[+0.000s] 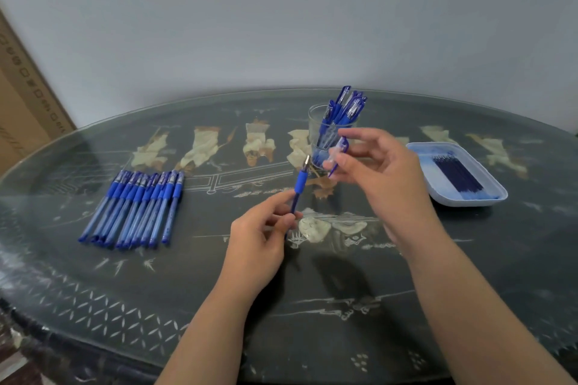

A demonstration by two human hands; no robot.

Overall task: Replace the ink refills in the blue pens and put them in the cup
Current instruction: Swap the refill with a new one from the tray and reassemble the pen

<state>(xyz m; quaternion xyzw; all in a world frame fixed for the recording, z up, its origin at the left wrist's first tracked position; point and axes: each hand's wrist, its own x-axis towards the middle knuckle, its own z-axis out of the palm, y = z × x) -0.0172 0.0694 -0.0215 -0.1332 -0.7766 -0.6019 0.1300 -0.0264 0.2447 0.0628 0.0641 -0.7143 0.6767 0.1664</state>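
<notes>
Fingers (269, 205) of left hand (256, 244) pinch pen (300, 185) low on barrel, tip toward 1 o'clock; right hand (387, 172) pinches cap (342, 146) just beside tip. Likely recapping: align axes, push straight. Cup (313, 131) at 12 o'clock.

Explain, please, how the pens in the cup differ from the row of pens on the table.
The pens in the cup stand leaning, caps up, bunched; the row of pens lies flat on the table, side by side. The pens in the cup sit far centre; the row of pens sits left. Both sets are blue.
</notes>
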